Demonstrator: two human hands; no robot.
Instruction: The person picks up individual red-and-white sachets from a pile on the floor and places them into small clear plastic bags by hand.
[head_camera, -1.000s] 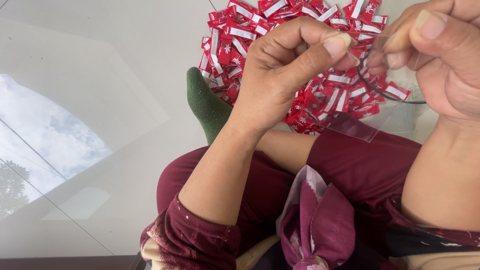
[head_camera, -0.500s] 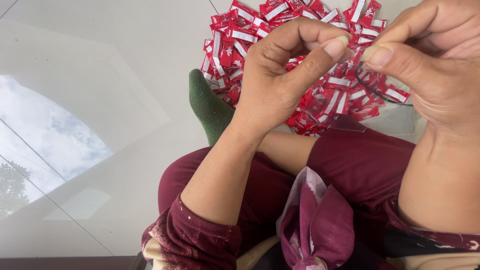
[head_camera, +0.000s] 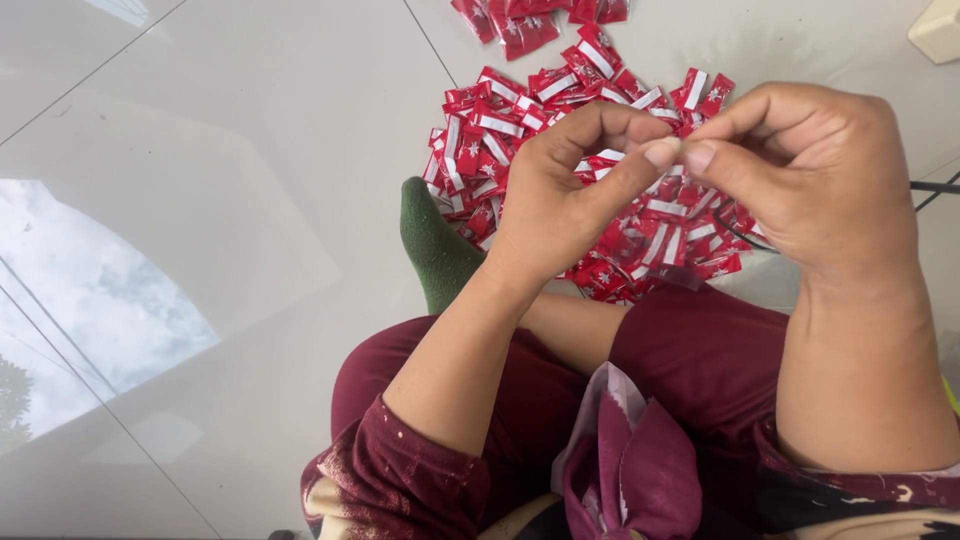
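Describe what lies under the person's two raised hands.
A heap of small red-and-white foil sachets on the glossy tiled floor. The left hand and right hand cover some of them.

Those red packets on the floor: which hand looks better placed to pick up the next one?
Probably the left hand. It hovers right above the pile of red packets beside the green sock. The right hand sits off the pile's right edge. Both are pinched together at the fingertips, though, apparently occupied.
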